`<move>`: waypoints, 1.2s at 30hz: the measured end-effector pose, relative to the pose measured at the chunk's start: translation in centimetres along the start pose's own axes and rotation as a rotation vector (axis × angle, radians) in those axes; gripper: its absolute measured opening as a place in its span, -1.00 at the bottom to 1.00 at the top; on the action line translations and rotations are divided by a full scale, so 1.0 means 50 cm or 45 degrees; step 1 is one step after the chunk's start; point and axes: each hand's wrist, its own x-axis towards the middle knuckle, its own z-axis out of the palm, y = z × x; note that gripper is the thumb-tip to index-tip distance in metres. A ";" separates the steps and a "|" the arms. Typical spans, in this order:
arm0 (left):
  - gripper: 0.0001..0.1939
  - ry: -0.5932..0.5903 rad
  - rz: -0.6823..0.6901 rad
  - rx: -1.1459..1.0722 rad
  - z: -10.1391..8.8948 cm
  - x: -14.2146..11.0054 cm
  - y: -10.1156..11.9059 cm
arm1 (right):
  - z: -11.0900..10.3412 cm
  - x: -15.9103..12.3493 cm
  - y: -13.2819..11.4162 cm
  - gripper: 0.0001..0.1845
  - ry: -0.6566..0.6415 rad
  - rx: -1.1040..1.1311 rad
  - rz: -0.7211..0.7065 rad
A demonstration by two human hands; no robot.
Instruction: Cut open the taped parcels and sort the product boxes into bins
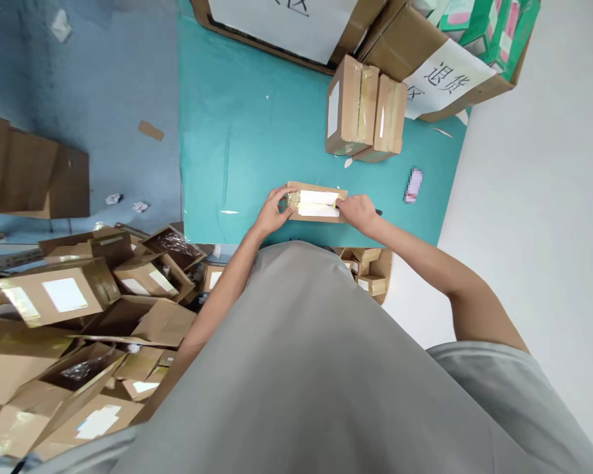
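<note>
A small cardboard box [319,218] lies on the teal table near its front edge, with a white label and clear tape on top. A narrow line runs lengthwise through the label. My left hand [273,212] grips the box's left end, thumb on the near side and fingers on the far side. My right hand [358,212] is closed around what looks like a box cutter [378,212], its dark end sticking out behind the fist. The front of the tool meets the right end of the label; the blade itself is too small to make out.
Two taped cartons [350,108] stand at the table's back right, before a big carton [437,79] of green packages. A pixelated object [414,185] lies on the right of the teal table [257,131]. Opened cartons [74,293] pile up on the left floor. A white wall is at right.
</note>
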 end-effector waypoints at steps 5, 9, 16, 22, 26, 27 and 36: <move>-0.41 0.012 -0.075 -0.028 0.023 -0.002 0.009 | 0.042 -0.030 0.055 -0.51 -0.059 0.038 0.014; -0.42 0.053 -0.142 -0.022 0.032 -0.007 0.007 | 0.069 -0.034 0.075 -0.52 -0.066 0.077 -0.003; -0.38 0.145 -0.212 -0.033 0.037 -0.014 0.005 | 0.160 -0.062 0.185 -0.56 -0.071 0.167 0.090; -0.34 0.242 -0.239 0.071 0.050 -0.023 0.034 | 0.238 -0.101 0.239 -0.47 -0.001 0.268 0.164; -0.34 0.237 -0.253 0.146 0.070 -0.020 0.057 | 0.225 -0.093 0.203 -0.40 0.145 0.333 -0.013; -0.34 0.242 -0.255 0.167 0.073 -0.020 0.060 | 0.217 -0.084 0.192 -0.40 0.169 0.335 -0.065; -0.24 0.295 -0.219 0.241 0.082 -0.022 0.053 | 0.151 -0.007 0.134 -0.52 0.186 0.278 -0.256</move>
